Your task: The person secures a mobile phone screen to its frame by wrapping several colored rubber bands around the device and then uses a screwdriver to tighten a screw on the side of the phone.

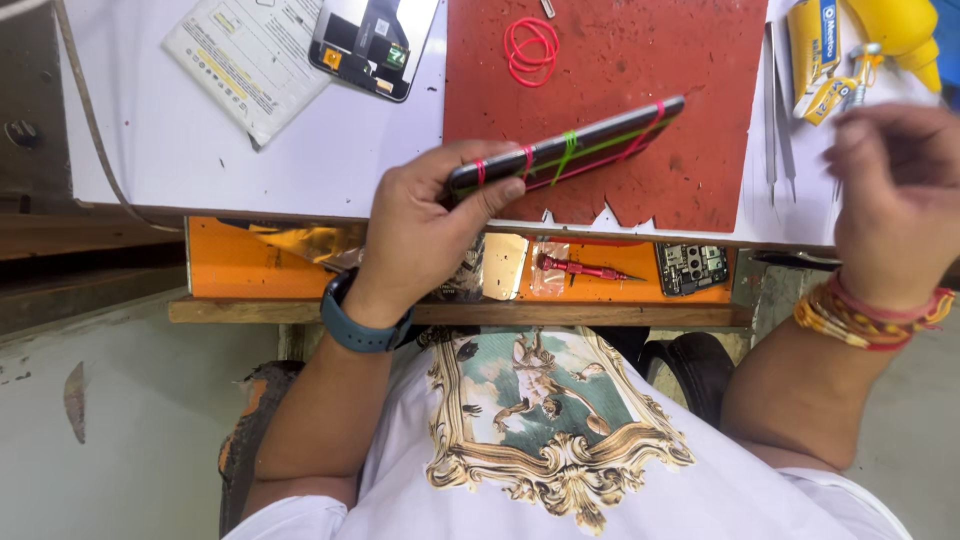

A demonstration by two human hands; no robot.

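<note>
Centre frame, left hand [425, 235] clamps one end of a dark phone [565, 150] banded with red and green rubber bands, holding it edge-up over the red mat [690, 120]; right hand [895, 195], blurred, grip undeterminable, hovers at right beside tweezers [778, 110].

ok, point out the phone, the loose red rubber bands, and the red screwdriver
phone [590, 145], head view, on its dark side edge.
red rubber bands [531, 50], head view, on the coil.
red screwdriver [580, 268], head view, on its handle.

Phone repair workshop, red work mat [690, 120], tweezers [778, 110], loose circuit board [692, 268]
</note>
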